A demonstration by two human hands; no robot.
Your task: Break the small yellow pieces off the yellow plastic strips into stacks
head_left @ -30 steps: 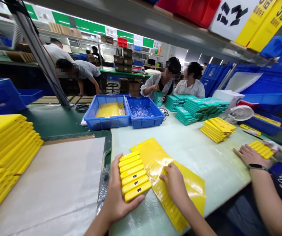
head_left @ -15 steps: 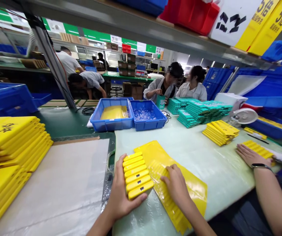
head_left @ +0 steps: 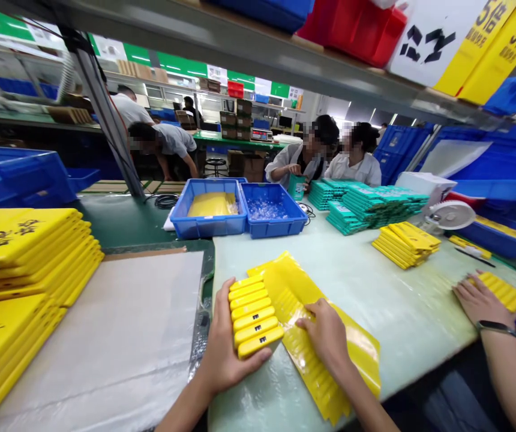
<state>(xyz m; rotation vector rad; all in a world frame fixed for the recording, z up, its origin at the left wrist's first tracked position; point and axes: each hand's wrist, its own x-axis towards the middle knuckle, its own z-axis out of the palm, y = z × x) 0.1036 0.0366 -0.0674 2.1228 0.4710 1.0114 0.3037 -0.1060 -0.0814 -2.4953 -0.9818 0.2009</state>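
My left hand [head_left: 228, 336] is wrapped around a stack of slim yellow cases [head_left: 258, 318], several deep, held on edge with their rounded ends up. Small black markings show on the ends nearest me. Just right of it, glossy yellow sticker sheets [head_left: 298, 276] lie aslant on the pale work mat. Over them my right hand [head_left: 327, 333] is closed, thumb and forefinger pinched at the upper sheet, which carries a row of narrow strips. The fingertips partly hide what they grip. The case stack is close beside the sheets' left edge.
Piles of yellow cases [head_left: 28, 252] stand at left. Blue bins [head_left: 208, 227] hold yellow sheets and small clear pieces. Teal packs [head_left: 375, 201] and a yellow stack [head_left: 404, 243] lie farther back. A co-worker's hand [head_left: 483, 300] rests at right; a shelf [head_left: 240, 42] crosses overhead.
The view has shifted slightly, moving most things a little rightward. My right hand's fingers are drawn in a bit more on the sheet. The co-worker's hand and yellow cases at right have moved rightward.
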